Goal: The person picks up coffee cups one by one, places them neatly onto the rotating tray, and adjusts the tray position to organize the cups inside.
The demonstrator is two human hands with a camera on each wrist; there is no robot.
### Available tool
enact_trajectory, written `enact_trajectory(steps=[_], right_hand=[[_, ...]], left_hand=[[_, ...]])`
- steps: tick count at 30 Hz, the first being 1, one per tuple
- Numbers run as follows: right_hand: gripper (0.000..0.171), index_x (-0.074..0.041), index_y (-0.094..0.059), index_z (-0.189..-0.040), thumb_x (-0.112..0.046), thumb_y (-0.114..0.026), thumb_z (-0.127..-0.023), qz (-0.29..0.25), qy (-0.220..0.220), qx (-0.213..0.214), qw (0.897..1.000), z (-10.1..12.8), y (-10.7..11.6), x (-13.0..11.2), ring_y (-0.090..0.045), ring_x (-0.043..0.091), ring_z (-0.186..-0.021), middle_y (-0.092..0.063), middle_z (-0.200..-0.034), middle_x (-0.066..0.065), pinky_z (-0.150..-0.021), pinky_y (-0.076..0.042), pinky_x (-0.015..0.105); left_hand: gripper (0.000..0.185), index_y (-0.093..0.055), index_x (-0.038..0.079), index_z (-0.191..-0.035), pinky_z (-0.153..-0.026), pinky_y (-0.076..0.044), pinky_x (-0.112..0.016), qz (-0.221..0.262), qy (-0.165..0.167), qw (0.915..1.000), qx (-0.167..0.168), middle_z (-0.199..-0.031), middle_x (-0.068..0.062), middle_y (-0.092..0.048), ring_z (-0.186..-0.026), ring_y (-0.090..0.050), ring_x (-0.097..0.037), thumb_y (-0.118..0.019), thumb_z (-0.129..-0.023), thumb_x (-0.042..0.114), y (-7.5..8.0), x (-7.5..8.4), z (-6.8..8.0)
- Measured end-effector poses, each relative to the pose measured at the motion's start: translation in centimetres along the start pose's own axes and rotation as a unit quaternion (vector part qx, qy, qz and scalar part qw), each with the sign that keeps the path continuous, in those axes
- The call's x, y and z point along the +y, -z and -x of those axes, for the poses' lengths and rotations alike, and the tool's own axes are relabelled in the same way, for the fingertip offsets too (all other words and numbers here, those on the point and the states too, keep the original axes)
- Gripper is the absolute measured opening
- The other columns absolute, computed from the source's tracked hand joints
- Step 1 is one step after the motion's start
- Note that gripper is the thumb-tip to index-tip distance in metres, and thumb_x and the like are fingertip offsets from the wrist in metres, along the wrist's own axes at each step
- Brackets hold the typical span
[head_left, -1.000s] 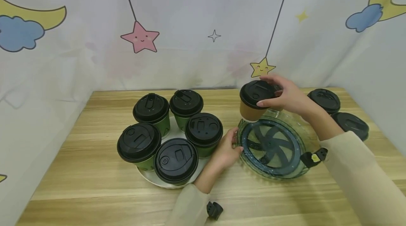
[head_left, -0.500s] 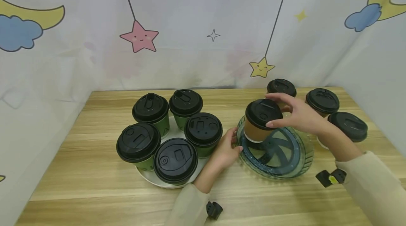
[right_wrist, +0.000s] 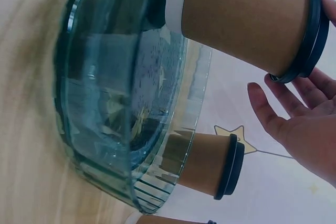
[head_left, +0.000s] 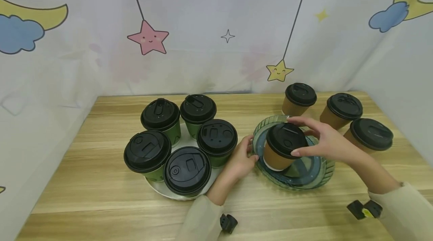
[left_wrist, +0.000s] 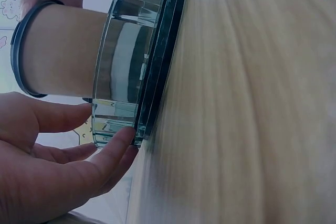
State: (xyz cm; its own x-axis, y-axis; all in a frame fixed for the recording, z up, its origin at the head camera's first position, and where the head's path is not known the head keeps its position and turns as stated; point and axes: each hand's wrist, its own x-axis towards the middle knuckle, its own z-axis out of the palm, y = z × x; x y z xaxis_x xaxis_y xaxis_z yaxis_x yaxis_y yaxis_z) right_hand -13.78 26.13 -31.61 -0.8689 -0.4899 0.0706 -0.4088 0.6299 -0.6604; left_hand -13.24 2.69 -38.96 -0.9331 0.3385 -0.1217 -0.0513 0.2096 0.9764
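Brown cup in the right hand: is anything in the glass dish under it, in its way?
Nothing visible. The right hand holds the brown cup by its lid at the left of the glass dish, which holds nothing else. The other brown cups stand outside, behind it. The left hand touches only the outer rim.

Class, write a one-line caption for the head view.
Right hand grips a brown cup in the glass dish.

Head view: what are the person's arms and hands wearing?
Both hands are bare, left hand and right hand. Each arm wears a loose cream long sleeve. A small black clip-like device sits at the left cuff; a black device with a yellow spot sits at the right cuff.
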Motion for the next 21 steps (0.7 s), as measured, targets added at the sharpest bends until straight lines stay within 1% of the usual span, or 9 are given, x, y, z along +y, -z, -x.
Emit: enact_trajectory(steps=[3, 5, 10, 15, 21], right_hand=[[0.075, -0.014, -0.041, -0.136, -0.016, -0.079, -0.071, -0.005, 0.012, 0.004, 1.0, 0.6, -0.1, -0.1, -0.04, -0.002, -0.115, -0.042, -0.136, 0.007, -0.088, -0.039, 0.015], [0.075, -0.014, -0.042, -0.136, -0.014, -0.079, -0.071, -0.012, 0.017, 0.007, 1.0, 0.9, -0.3, -0.2, -0.038, -0.004, -0.116, -0.04, -0.137, 0.007, -0.088, -0.039, 0.013], [0.076, -0.014, -0.043, -0.135, -0.012, -0.08, -0.069, -0.019, 0.029, 0.011, 0.999, 1.2, -0.7, -0.7, -0.04, -0.001, -0.115, -0.043, -0.134, 0.005, -0.086, -0.04, 0.015], [0.076, -0.013, -0.044, -0.134, -0.015, -0.081, -0.068, -0.001, 0.038, 0.007, 0.999, 1.4, -1.1, -0.7, -0.045, 0.001, -0.11, -0.047, -0.129, 0.003, -0.085, -0.044, 0.02], [0.078, -0.018, -0.042, -0.136, -0.015, -0.081, -0.069, 0.006, 0.049, 0.002, 0.999, 1.5, -1.3, -0.6, -0.044, 0.002, -0.113, -0.046, -0.131, 0.002, -0.086, -0.043, 0.022]], left_hand=[[0.057, -0.03, -0.001, -0.138, -0.095, -0.04, -0.041, 0.004, -0.001, 1.0, 0.0, -0.135, -0.022, -0.038, -0.122, -0.04, -0.035, -0.051, -0.086, -0.009, 0.0, -0.1, -0.1], [0.057, -0.031, -0.001, -0.138, -0.095, -0.04, -0.041, 0.006, -0.001, 1.0, 0.001, -0.134, -0.022, -0.039, -0.121, -0.041, -0.034, -0.051, -0.085, -0.01, 0.0, -0.1, -0.1], [0.058, -0.032, 0.0, -0.138, -0.095, -0.04, -0.041, 0.003, 0.002, 1.0, 0.003, -0.134, -0.021, -0.04, -0.121, -0.042, -0.033, -0.053, -0.085, -0.009, 0.0, -0.2, -0.2], [0.058, -0.033, 0.0, -0.138, -0.096, -0.039, -0.042, -0.003, 0.003, 1.0, 0.006, -0.134, -0.021, -0.04, -0.12, -0.042, -0.033, -0.053, -0.084, -0.009, 0.0, -0.1, -0.2], [0.058, -0.033, 0.0, -0.137, -0.095, -0.039, -0.042, -0.003, -0.001, 1.0, 0.009, -0.133, -0.021, -0.041, -0.119, -0.043, -0.033, -0.053, -0.084, -0.009, 0.0, 0.0, -0.1]])
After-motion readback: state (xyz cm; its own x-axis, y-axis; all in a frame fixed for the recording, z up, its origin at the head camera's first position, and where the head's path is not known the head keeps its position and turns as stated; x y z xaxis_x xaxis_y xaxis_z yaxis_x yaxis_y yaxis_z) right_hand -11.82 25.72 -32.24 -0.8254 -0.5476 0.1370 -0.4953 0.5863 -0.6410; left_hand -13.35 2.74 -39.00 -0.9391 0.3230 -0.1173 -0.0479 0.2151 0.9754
